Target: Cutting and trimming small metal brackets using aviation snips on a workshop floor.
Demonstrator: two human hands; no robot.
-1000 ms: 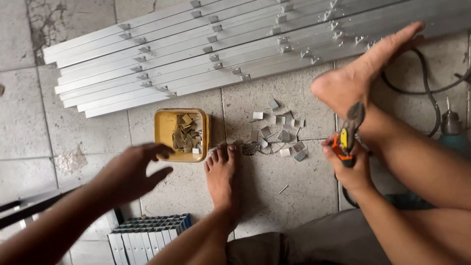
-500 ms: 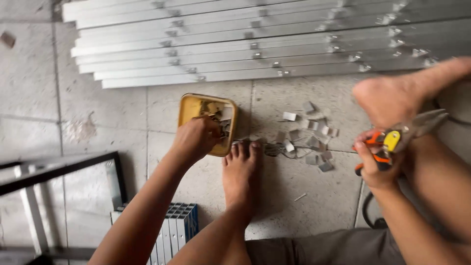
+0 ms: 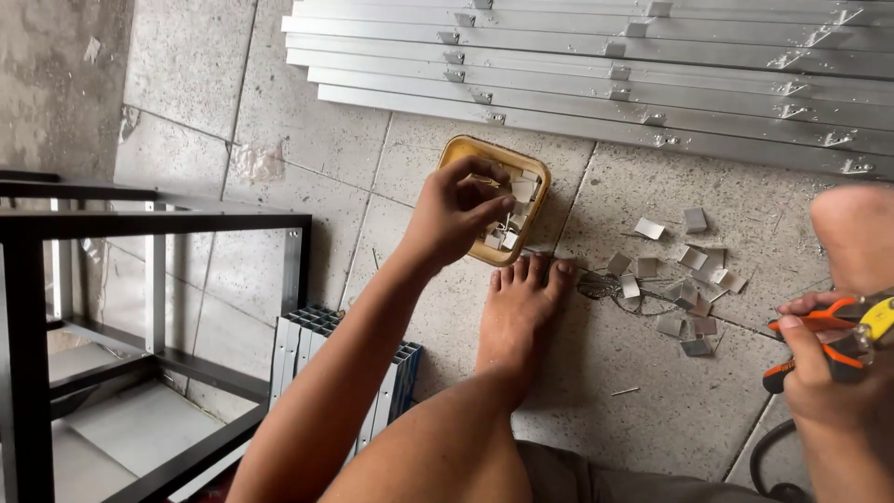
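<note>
My left hand [image 3: 453,216] reaches into a shallow yellow tray [image 3: 535,171] on the stone floor, its fingertips pinching among small metal clips [image 3: 514,216] inside. Whether a clip is gripped is unclear. My right hand [image 3: 824,377] at the right edge is closed around orange-and-yellow handled pliers [image 3: 843,337]. My bare left foot [image 3: 518,305] rests on the floor just below the tray; my other foot [image 3: 857,235] is raised at the right.
Long aluminium strips [image 3: 615,70] with brackets lie across the top. Several loose metal squares [image 3: 684,284] are scattered right of the foot. A black metal frame [image 3: 140,224] stands at left, a stack of ribbed aluminium pieces [image 3: 307,359] beside it. A black cable [image 3: 768,461] curls bottom right.
My left hand moved from above the floor into the yellow tray and now picks among the clips. The view shifted left, bringing the black frame in. The right hand keeps the pliers.
</note>
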